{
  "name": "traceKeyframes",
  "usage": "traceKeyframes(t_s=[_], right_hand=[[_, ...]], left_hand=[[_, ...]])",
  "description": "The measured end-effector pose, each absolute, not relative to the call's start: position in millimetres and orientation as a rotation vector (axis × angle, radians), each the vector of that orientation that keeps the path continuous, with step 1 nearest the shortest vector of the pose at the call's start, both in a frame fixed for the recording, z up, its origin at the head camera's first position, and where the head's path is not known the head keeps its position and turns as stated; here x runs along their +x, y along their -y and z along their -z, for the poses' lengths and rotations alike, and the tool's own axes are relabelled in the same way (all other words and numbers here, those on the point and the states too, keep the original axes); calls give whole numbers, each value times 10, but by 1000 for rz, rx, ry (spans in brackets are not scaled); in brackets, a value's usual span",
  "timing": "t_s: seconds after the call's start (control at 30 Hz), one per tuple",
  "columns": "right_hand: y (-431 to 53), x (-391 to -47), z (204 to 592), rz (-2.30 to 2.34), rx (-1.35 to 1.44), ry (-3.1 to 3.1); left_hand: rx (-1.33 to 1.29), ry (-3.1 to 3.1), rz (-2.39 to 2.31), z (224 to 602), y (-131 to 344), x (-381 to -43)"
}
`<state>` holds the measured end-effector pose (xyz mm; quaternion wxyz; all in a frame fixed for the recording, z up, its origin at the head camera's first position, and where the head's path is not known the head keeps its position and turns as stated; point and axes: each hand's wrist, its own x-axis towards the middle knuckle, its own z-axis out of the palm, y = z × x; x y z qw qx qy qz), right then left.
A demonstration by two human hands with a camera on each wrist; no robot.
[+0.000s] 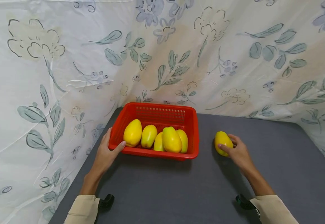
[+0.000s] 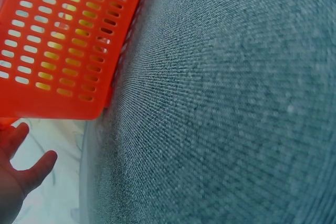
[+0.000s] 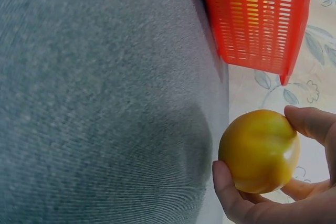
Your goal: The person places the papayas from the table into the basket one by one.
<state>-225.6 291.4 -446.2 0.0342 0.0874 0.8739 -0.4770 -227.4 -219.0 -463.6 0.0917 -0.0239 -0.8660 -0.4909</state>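
A red plastic basket (image 1: pixel 157 153) with slotted walls stands on the grey table, several yellow mango-shaped fruits (image 1: pixel 133 133) lying inside it. My left hand (image 1: pixel 105 154) holds the basket's left front corner, thumb over the rim and fingers along the outside. In the left wrist view, two fingers (image 2: pixel 39 171) show beneath the basket's rim; the thumb is out of sight. To the right of the basket, my right hand (image 1: pixel 238 152) grips another yellow mango-shaped fruit (image 3: pixel 257 150) between thumb and fingers. That fruit appears slightly raised, its shadow lying on the table beside it.
The grey cloth-covered table (image 1: pixel 162 189) extends in front of the basket and to both sides. A floral curtain (image 1: pixel 162 56) hangs behind the table and down its left side. Dark wrist straps or devices (image 1: pixel 106 201) show at both sleeve cuffs.
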Motion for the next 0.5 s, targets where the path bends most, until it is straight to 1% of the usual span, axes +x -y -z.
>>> traceKeyframes(t_s=[0.5], right_hand=[[-2772,-2134,4298,1530,256,-2756]], left_hand=[[-74,2594,1436,4645,2233,-2271]])
